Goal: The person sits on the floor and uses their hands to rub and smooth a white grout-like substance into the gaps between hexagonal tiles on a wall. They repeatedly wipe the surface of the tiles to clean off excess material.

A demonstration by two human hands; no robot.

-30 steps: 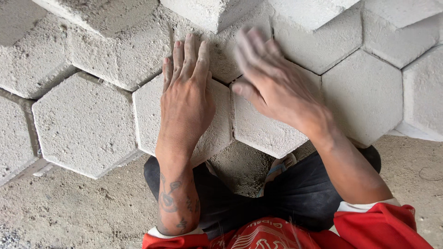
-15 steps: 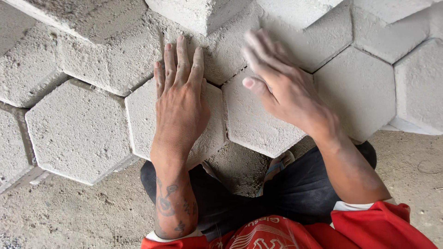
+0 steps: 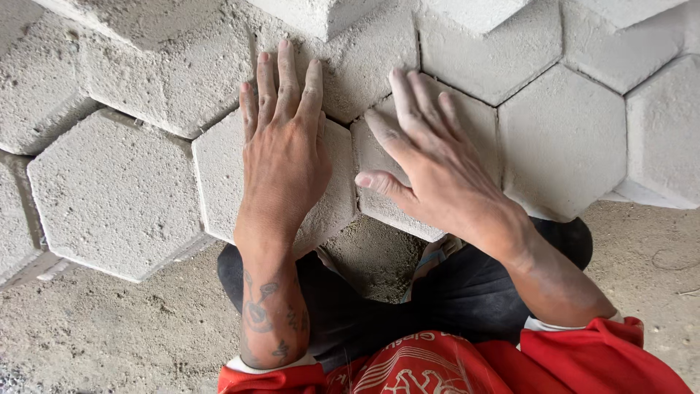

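I'm pressing my left hand flat, fingers together, on the pale grey hexagonal concrete paver at the centre of the frame, clamped on nothing. My right hand is lying open, fingers spread, on the neighbouring grey hexagonal paver just to its right. Both blocks are sitting at the front edge of the laid pavers, above the sandy ground. A hexagon has no real long axis; one corner is pointing down toward my knees. I'm judging the risk: uneven sand underneath could leave a block rocking, or my fingertips getting pinched in the joints.
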